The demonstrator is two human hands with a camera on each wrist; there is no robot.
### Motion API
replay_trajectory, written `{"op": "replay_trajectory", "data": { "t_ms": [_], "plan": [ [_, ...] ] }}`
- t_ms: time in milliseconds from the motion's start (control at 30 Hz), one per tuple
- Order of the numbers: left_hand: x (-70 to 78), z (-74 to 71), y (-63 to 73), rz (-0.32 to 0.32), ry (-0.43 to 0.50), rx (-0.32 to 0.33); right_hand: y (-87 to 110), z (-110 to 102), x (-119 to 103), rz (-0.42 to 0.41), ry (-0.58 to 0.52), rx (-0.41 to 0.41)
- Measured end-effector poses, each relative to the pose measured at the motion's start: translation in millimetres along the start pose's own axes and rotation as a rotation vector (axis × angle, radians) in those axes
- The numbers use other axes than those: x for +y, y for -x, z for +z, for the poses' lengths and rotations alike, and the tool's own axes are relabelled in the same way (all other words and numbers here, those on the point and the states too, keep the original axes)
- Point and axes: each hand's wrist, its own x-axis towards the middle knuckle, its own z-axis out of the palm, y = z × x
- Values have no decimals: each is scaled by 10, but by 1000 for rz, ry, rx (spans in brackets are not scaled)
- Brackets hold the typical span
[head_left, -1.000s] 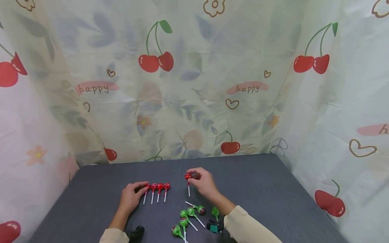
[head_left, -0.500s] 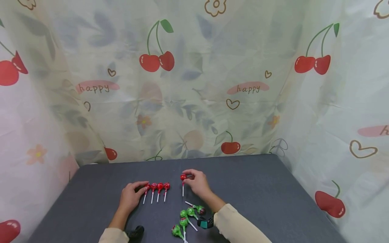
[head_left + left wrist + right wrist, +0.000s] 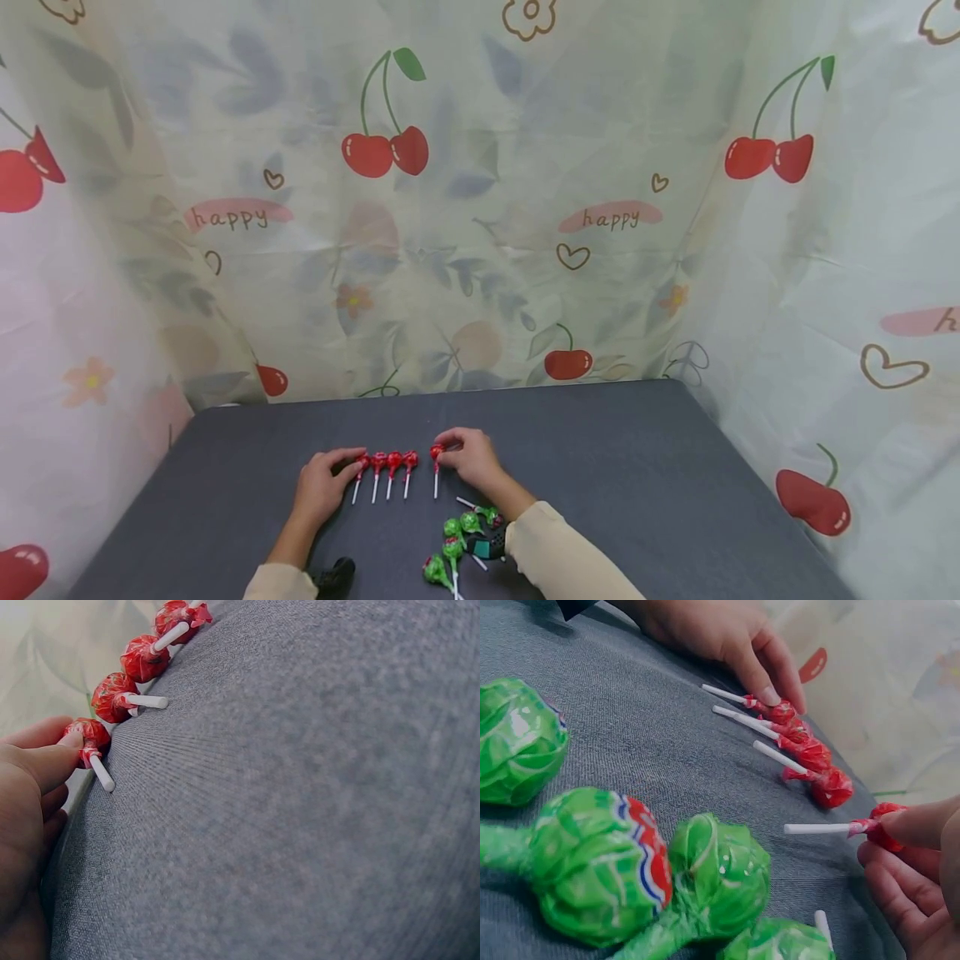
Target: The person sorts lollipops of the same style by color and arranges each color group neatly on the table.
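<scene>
Several red-wrapped lollipops (image 3: 394,461) lie side by side in a row on the dark table, sticks towards me. My left hand (image 3: 321,487) pinches the head of the leftmost lollipop (image 3: 94,733) between thumb and fingers. To the right of the row, my right hand (image 3: 474,460) holds another red lollipop (image 3: 437,451) by its head, the white stick pointing towards me. A gap separates this lollipop from the row's right end. In the right wrist view its wrapped head (image 3: 889,810) is partly covered by the thumb.
Green-wrapped lollipops (image 3: 453,547) lie in a loose cluster near the front, below my right forearm, whose wrist strap (image 3: 486,546) covers part of them. A cherry-print curtain (image 3: 465,275) surrounds the grey table (image 3: 600,467) at the back and sides.
My right hand has moved left and slightly nearer with its red lollipop, closing in on the row. The left hand stays at the row's left end.
</scene>
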Motion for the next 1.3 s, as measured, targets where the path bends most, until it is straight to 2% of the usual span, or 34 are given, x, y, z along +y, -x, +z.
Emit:
{"op": "replay_trajectory", "data": {
  "t_ms": [467,1300],
  "plan": [
    [1,-9,0,9,0,7,-34,156,65,26,67,-46],
    [9,8,7,-15,3,1,-11,212,25,53,110,19]
  ]
}}
